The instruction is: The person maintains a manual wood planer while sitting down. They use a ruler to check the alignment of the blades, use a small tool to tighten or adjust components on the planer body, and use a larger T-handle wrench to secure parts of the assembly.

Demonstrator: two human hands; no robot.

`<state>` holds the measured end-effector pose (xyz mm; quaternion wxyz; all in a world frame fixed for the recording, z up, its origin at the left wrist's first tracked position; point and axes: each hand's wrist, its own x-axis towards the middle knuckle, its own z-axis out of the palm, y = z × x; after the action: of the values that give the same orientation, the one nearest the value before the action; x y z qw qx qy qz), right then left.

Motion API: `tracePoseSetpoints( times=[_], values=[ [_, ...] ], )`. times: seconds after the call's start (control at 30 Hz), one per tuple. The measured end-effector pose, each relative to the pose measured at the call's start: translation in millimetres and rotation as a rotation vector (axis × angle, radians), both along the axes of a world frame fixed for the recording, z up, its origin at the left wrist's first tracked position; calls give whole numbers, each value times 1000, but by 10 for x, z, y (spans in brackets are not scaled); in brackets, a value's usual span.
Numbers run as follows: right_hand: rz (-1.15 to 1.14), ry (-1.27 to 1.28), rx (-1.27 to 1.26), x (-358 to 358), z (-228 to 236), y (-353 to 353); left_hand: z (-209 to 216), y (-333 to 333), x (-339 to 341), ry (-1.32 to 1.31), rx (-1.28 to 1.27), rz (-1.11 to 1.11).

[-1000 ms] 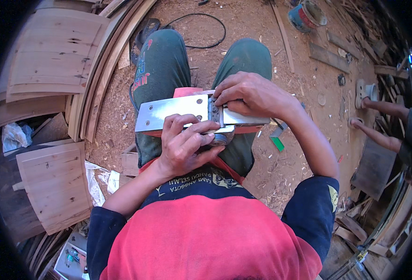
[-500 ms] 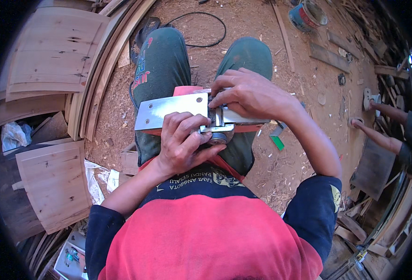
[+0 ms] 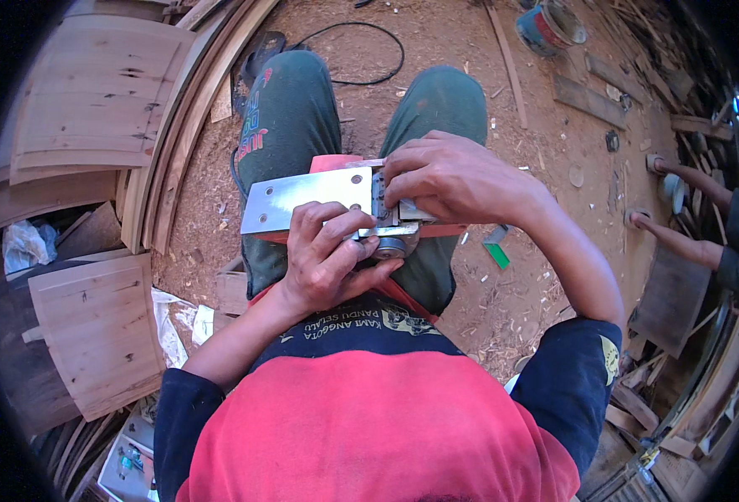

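Note:
An electric hand planer (image 3: pixel 302 201) lies upside down across my thighs, its shiny metal sole facing up and its red body showing beneath. My left hand (image 3: pixel 327 255) is closed around its near side, fingers over the sole's edge and thumb by the round dark part (image 3: pixel 390 248). Over the cutter slot (image 3: pixel 380 197) at the middle, my right hand (image 3: pixel 444 180) has its fingers bent and pressed down on the planer. That hand hides much of the slot and the right-hand sole plate, so I cannot tell whether a small part is pinched there.
Wooden panels (image 3: pixel 93 326) and long boards (image 3: pixel 194 109) stand at the left. A black cable (image 3: pixel 398 50) curls beyond my knees. On the shaving-strewn ground are a bucket (image 3: pixel 549 29) and a green-ended piece (image 3: pixel 496 253). Another person's legs (image 3: pixel 679 238) show at the right.
My right hand has shifted slightly nearer, its fingers more curled, and its elbow has swung outward. My left hand keeps its grip on the planer. The other person's far foot has moved.

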<state>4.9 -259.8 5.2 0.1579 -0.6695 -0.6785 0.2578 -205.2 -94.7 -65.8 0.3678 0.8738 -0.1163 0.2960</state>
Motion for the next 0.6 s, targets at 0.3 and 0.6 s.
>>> tracePoseSetpoints(
  times=[0.3, 0.6],
  values=[
    [38, 49, -13, -35, -56, 10, 26, 27, 21, -27, 37, -36],
    [-5, 17, 4, -1, -11, 19, -13, 21, 16, -35, 14, -10]
  ],
)
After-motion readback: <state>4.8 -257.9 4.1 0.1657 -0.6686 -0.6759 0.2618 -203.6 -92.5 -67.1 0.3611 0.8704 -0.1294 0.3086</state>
